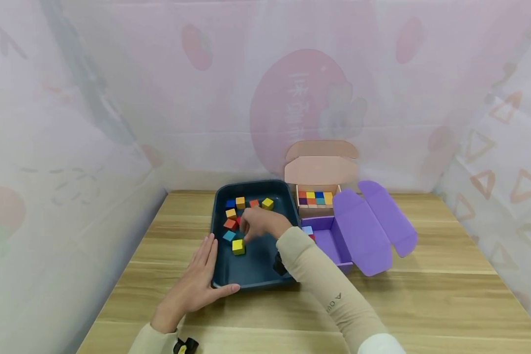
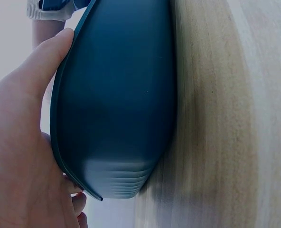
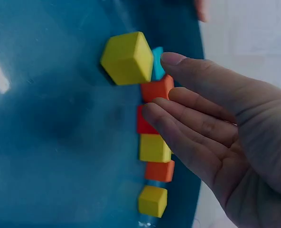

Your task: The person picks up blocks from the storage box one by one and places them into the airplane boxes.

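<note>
My left hand (image 1: 195, 285) rests along the left rim of a dark blue tray (image 1: 265, 273), fingers straight and thumb at the front corner. The left wrist view shows the thumb touching the rim from outside. Over the tray, my right hand (image 1: 262, 222) reaches down among small coloured cubes, with thumb and fingertips apart and nothing visible between them. Nearest its thumb are a yellow cube (image 3: 127, 59) and a partly hidden blue cube (image 3: 157, 64). An orange cube (image 3: 157, 89) and a red cube (image 3: 146, 121) lie by the fingers, partly covered.
Right of the tray stands an open purple box (image 1: 332, 241) with light blue and red cubes at its left side; its lid (image 1: 367, 231) leans out rightward. Behind it, an open pale pink box (image 1: 317, 210) holds rows of coloured cubes. A printed cloth hangs behind the wooden table (image 1: 433, 285).
</note>
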A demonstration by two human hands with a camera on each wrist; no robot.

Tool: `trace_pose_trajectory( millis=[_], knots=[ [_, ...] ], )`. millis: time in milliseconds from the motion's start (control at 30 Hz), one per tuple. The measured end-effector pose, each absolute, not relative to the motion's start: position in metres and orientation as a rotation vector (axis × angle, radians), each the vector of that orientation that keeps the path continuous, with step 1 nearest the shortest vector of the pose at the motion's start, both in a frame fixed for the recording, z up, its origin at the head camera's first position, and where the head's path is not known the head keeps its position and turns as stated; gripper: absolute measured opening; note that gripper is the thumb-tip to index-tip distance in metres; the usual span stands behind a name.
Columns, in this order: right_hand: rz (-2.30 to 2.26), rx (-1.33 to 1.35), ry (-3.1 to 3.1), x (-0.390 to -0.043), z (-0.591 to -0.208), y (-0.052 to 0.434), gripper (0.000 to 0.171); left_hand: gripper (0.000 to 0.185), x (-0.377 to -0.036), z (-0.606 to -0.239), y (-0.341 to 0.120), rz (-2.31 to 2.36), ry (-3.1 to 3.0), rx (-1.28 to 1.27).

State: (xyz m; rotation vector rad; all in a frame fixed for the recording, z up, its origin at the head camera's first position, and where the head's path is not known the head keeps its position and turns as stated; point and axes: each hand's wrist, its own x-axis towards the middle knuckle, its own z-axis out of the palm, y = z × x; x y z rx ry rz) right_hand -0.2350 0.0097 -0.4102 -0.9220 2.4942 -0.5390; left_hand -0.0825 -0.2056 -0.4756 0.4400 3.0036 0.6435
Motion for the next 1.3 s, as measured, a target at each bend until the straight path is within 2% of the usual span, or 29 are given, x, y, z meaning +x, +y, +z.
trace_pose_trajectory(
  millis=[300,667,1000,1300],
  knots=[
    [-0.415,-0.906,2.499,-0.234,-0.424,-0.011,0.031,0.127,-0.083,-0.477,-0.207,0.684,2.987,0.452],
    [-0.424,-0.909,2.526,-0.232,-0.426,-0.010,0.019,0.126,-0.082,-0.476,-0.206,0.706,2.991,0.464],
    [-0.476,-0.950,2.564,-0.219,-0.402,0.006,0.022,0.127,-0.082,-0.473,-0.204,0.680,2.988,0.445],
    [-0.572,-0.906,2.609,-0.203,-0.375,0.046,0.025,0.128,-0.080,-0.472,-0.202,0.675,2.992,0.430]
  ],
)
